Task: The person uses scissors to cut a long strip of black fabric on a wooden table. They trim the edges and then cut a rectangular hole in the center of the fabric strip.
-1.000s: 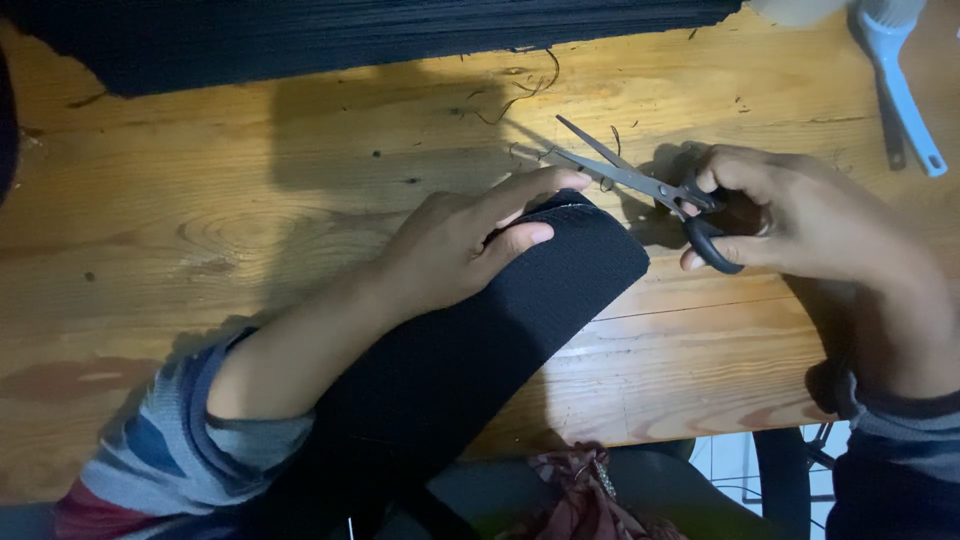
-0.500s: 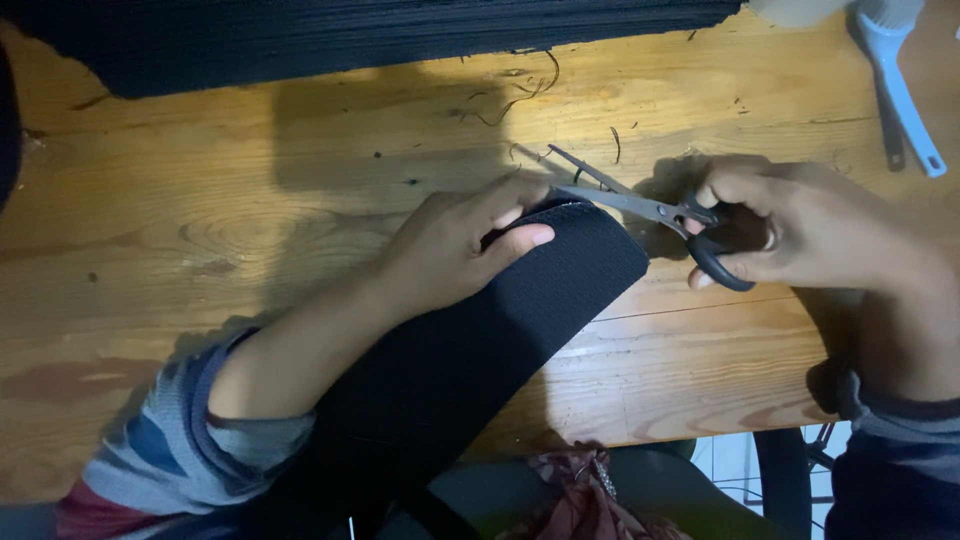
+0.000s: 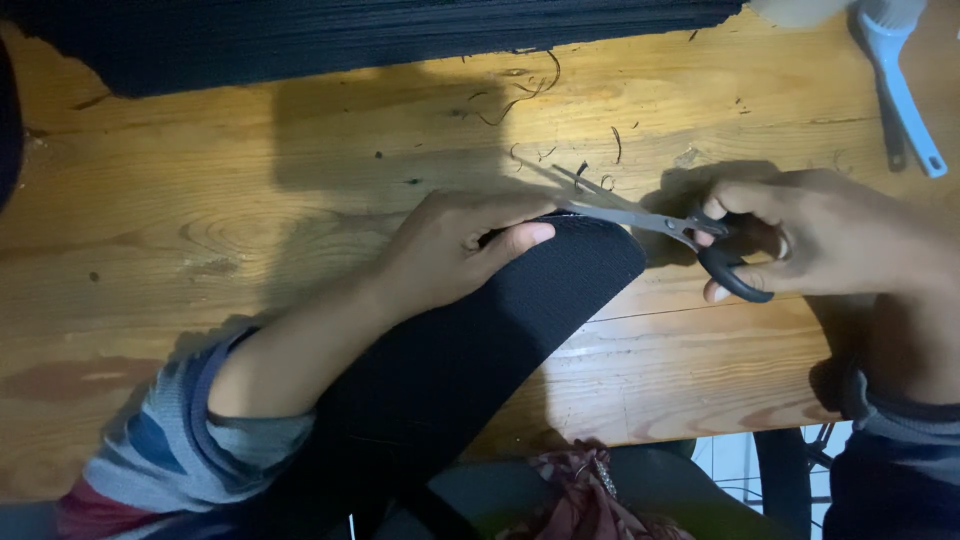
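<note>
A long strip of black fabric [image 3: 480,340] lies across the wooden table [image 3: 200,200], its rounded end pointing up and right. My left hand [image 3: 455,245] presses on the strip near that end, thumb stretched along its top edge. My right hand [image 3: 820,235] grips black-handled scissors [image 3: 655,222], fingers through the loops. The blades are nearly closed and lie at the strip's upper edge, close to my left fingertips.
A pile of black fabric [image 3: 350,35] runs along the table's far edge. A light blue plastic tool [image 3: 900,80] lies at the top right. Small thread scraps [image 3: 530,95] are scattered above the hands. A patterned cloth [image 3: 580,495] shows below the table's near edge.
The scissors blades have closed from wide apart to nearly together at the strip's top edge. My right hand has shifted slightly right. My left hand has stayed on the fabric.
</note>
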